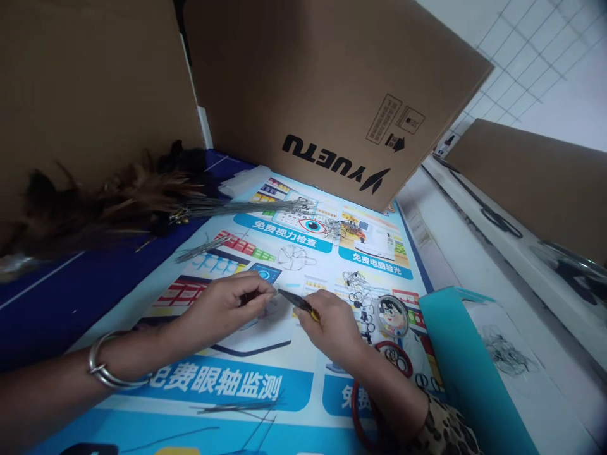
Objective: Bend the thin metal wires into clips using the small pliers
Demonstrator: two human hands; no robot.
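Note:
My right hand (332, 322) is closed around a pair of pliers (296, 300) with dark jaws and a bit of yellow on the handle. The jaws point left and meet the fingertips of my left hand (241, 297). Thumb and forefinger of that hand are pinched together; whatever lies between them is too small to make out. Around the hands, a printed poster sheet (227, 382) covers the table. Loose black rings (365, 313) lie right of my right hand. A loose coil of thin wire (296, 257) rests beyond the hands.
Straight wires (260, 206) lie in a bundle at the back, with more wires (237, 408) in front. Brown feathers (133, 186) are heaped at left. A round picture tin (392, 316), red-handled scissors (360, 414) and a teal box (469, 373) stand right. A cardboard box (322, 82) rises behind.

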